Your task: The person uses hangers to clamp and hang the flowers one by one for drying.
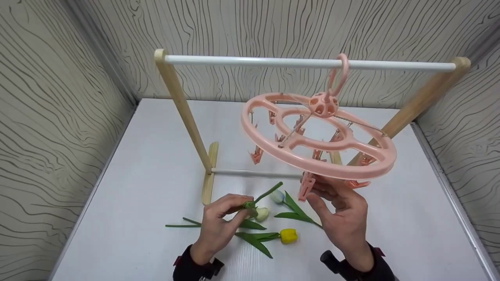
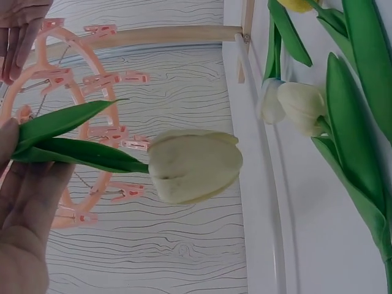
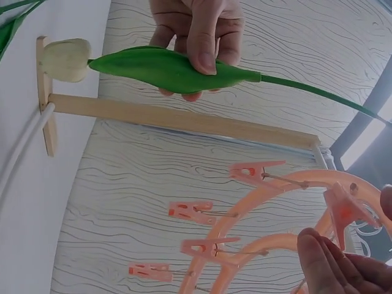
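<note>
My left hand [image 1: 243, 207] pinches a cream tulip [image 1: 262, 214] by its stem and leaves, just above the white table [image 1: 136, 187]; the stem [image 1: 269, 192] points up toward the hanger. The bud [image 2: 193, 165] fills the left wrist view, and the right wrist view shows the fingers [image 3: 202, 43] round its leaf [image 3: 171, 68]. My right hand [image 1: 313, 194] pinches a pink clip [image 1: 306, 186] hanging from the front rim of the round pink clip hanger [image 1: 312, 166]. That clip [image 3: 343, 211] stands between the right fingertips [image 3: 334, 260].
The hanger hooks over the white rail [image 1: 250, 61] of a wooden rack [image 1: 183, 113] mid-table. A yellow tulip [image 1: 288, 235], a pale tulip [image 1: 277, 196] and loose green leaves [image 1: 254, 241] lie on the table between my hands. Patterned walls close three sides.
</note>
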